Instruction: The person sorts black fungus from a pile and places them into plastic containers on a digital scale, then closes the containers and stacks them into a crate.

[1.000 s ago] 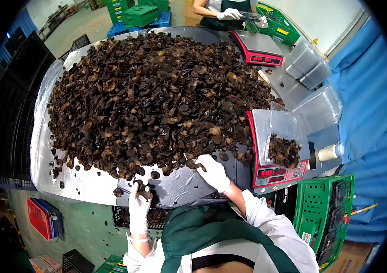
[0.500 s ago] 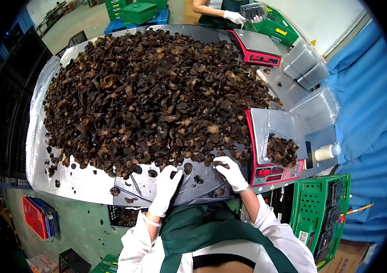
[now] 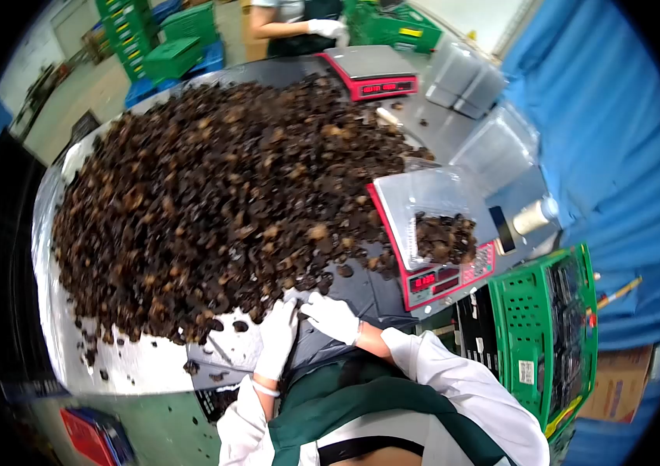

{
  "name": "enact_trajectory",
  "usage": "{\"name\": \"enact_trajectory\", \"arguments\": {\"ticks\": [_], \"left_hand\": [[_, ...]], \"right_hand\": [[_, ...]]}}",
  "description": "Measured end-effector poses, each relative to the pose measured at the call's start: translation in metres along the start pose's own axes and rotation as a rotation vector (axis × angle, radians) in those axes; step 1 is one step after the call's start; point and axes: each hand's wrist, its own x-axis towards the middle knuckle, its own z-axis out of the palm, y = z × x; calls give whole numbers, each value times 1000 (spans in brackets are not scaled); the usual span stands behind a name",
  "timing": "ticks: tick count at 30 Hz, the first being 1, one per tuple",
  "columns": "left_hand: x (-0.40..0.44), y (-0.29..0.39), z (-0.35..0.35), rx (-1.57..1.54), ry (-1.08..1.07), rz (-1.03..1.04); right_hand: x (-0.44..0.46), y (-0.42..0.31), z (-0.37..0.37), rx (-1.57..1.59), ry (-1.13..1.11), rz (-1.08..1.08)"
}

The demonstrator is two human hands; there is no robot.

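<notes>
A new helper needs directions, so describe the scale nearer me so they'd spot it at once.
Find the big table with the heap of dark pieces. At its right side, near the green crate, sits a red-framed scale. Unlike the similar far scale, it carries a clear plastic container holding some dark pieces.

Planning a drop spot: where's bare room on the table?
Mostly bare: dark sheet between the right hand and near scale; far scale's pan; pale sheet left of the left hand. Crowded: the dark pile, near scale, and right edge with clear boxes and white bottle.
</notes>
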Motion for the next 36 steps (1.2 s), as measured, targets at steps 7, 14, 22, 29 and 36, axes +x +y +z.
{"name": "enact_trajectory", "arguments": {"ticks": [7,14,22,29,36], "left_hand": [[26,40,-20,-1007,-198,-780],[80,112,-19,-1367,-227,-717],[122,157,32,-652,117,51],[128,168,48,-1370,24,-632],[110,191,41,-1297,101,-769]], "right_hand": [[-3,12,-40,649,147,57],[-51,36,-153,727,358,194],[-126,113,-262,479,626,303],[-108,157,-266,173,430,193],[-88,170,-284,131,462,-47]]}}
